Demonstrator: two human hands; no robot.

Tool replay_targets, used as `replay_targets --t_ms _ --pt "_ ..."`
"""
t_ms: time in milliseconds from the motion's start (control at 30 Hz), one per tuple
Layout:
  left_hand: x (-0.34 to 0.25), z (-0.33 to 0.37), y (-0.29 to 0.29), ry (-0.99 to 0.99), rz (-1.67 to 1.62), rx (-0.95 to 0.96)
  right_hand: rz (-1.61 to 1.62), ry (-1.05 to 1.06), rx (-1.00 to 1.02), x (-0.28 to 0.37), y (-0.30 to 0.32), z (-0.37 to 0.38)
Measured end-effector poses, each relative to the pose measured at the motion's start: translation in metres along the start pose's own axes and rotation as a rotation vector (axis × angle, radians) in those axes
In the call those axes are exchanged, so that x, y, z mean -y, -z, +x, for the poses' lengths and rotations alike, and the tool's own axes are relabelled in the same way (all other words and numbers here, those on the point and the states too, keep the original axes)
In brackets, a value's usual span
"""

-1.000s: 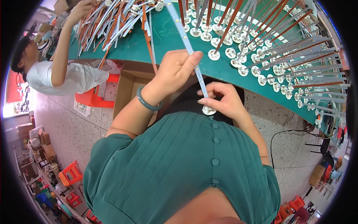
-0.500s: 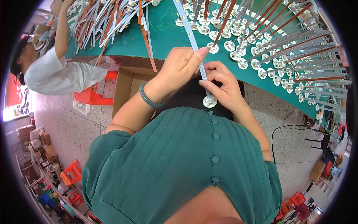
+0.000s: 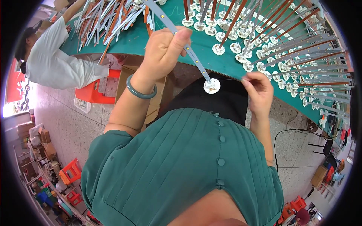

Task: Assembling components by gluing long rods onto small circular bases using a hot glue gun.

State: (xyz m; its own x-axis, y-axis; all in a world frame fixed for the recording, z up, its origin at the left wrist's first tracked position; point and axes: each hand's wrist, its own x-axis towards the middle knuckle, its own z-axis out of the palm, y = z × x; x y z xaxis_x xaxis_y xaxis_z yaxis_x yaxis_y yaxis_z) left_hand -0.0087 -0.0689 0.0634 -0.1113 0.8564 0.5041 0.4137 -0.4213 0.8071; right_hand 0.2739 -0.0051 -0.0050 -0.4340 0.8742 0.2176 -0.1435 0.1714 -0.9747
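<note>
My left hand (image 3: 164, 52) is closed around a pale LED strip (image 3: 194, 58) dotted with small yellow chips, its thumb pressed along the strip. At the strip's lower end hangs a white round base (image 3: 212, 86) with small parts on its face, above my dark-clothed lap. To the right of it, my right hand (image 3: 260, 92) has thumb and forefinger pinched together on the end of a thin wire (image 3: 232, 79). This wire runs tautly back toward the base; its exact joint is too small to make out.
Many round bases with upright strips stand on the green table (image 3: 222, 64) ahead and right. Loose strips (image 3: 109, 22) pile up at the far left. A cardboard box (image 3: 162, 94) sits beside my lap. A person in a white shirt (image 3: 68, 64) works at the left by a red stool (image 3: 94, 93).
My left hand has moved up and left with the strip, which now tilts more. My right hand has left the strip and moved right, drawing out the thin wire.
</note>
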Motion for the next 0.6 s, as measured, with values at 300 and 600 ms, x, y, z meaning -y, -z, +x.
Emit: replay_targets --t_ms 300,600 --pt "-0.002 0.017 0.011 -0.546 0.329 0.159 0.543 0.154 0.023 0.032 0.052 -0.017" --pt "0.038 0.034 0.014 -0.467 0.708 0.189 0.510 0.208 -0.182 0.031 0.138 -0.046"
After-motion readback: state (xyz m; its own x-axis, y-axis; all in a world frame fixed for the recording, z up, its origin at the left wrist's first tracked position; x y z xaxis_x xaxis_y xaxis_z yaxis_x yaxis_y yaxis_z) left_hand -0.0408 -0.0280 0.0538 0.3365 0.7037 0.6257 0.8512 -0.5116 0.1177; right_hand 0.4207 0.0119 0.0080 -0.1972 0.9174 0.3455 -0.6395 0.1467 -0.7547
